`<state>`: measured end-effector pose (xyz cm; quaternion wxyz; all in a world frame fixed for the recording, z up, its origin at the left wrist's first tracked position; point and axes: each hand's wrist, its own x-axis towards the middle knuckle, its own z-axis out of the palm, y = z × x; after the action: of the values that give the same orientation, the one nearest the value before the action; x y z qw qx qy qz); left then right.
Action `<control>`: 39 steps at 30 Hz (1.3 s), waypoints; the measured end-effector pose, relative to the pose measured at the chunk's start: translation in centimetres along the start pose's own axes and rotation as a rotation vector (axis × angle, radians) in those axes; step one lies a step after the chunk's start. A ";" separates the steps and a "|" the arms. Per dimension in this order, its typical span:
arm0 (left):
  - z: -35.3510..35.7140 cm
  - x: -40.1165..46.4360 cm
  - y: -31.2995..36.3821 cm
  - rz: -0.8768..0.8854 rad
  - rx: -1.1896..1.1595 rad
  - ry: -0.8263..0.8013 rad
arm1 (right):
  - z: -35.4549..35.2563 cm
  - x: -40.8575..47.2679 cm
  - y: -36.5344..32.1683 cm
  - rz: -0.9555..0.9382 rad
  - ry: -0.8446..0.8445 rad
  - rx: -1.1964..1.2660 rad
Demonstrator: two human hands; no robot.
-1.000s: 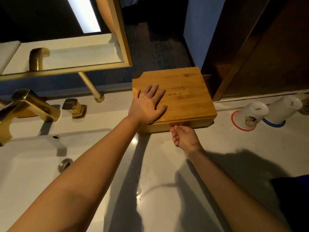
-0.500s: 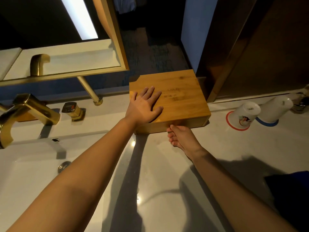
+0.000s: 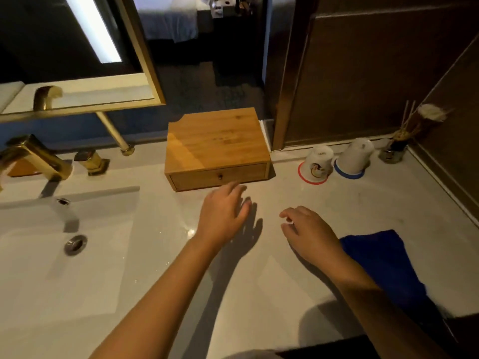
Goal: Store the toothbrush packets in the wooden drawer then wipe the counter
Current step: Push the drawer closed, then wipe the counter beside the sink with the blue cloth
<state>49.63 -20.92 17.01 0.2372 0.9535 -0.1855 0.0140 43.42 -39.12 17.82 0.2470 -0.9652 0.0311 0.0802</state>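
Observation:
A wooden drawer box [image 3: 216, 143] stands at the back of the white counter [image 3: 259, 268], its drawer front pushed in flush, a small dark knob in the middle. My left hand [image 3: 224, 212] hovers just in front of the box, fingers spread and empty. My right hand [image 3: 308, 233] is over the counter further right, fingers loosely curled, holding nothing. A folded blue cloth [image 3: 383, 257] lies on the counter right beside my right wrist. No toothbrush packets are visible.
A white sink basin [image 3: 64, 229] with a gold faucet [image 3: 33, 156] fills the left. Two upturned white cups [image 3: 317, 163] stand at the back right, next to a reed diffuser [image 3: 395, 146]. A gold-framed mirror [image 3: 77, 60] hangs above.
My left hand has lifted off the box lid and drawn back. My right hand has left the drawer front and moved back toward the blue cloth. The head has pulled back, widening the view.

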 end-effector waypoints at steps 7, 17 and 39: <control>7.3 -9.7 6.8 -0.137 0.038 -0.169 | -0.4 -6.7 9.5 -0.131 0.179 -0.216; 12.9 -12.6 8.1 -0.242 0.245 -0.200 | -2.6 -9.2 20.2 -0.177 -0.190 -0.407; 12.9 -12.2 8.4 -0.262 0.263 -0.244 | -0.8 -9.2 19.9 -0.197 0.080 -0.089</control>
<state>34.45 -29.44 7.95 0.0864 0.9868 -0.0839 -0.1082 32.51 -56.78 10.69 0.2091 -0.9760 -0.0578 0.0181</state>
